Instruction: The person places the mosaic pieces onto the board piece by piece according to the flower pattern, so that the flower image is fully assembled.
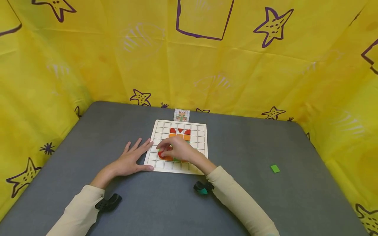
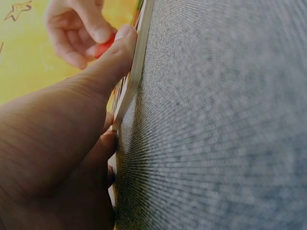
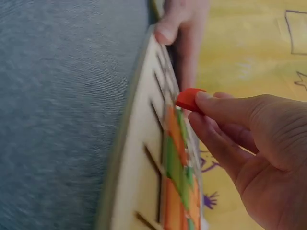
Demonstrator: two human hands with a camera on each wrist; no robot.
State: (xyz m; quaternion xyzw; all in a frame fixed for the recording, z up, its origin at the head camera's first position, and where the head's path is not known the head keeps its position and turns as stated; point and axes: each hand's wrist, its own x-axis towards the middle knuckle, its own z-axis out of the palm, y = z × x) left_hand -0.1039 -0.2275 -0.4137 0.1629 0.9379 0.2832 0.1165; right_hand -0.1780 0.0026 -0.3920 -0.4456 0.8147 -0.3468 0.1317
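Observation:
A pale wooden grid board (image 1: pixel 198 127) lies on the table, with red, orange and green tiles set in its squares. My right hand (image 1: pixel 180 149) is over the board's lower left part and pinches a red tile (image 3: pixel 189 99) between thumb and fingers; the right wrist view shows a curved edge on it. My left hand (image 1: pixel 133 159) rests with spread fingers along the board's left edge, its thumb (image 2: pixel 122 45) at the near corner. Some of the tiles in the middle of the board are hidden under my right hand.
Behind the board lies a small pattern card (image 1: pixel 181 115) with a coloured figure on a grid. A single green tile (image 1: pixel 275 168) lies apart on the grey table (image 1: pixel 242 144), to the right. Yellow cloth (image 1: pixel 118 59) with drawn starfish surrounds the table's back and sides.

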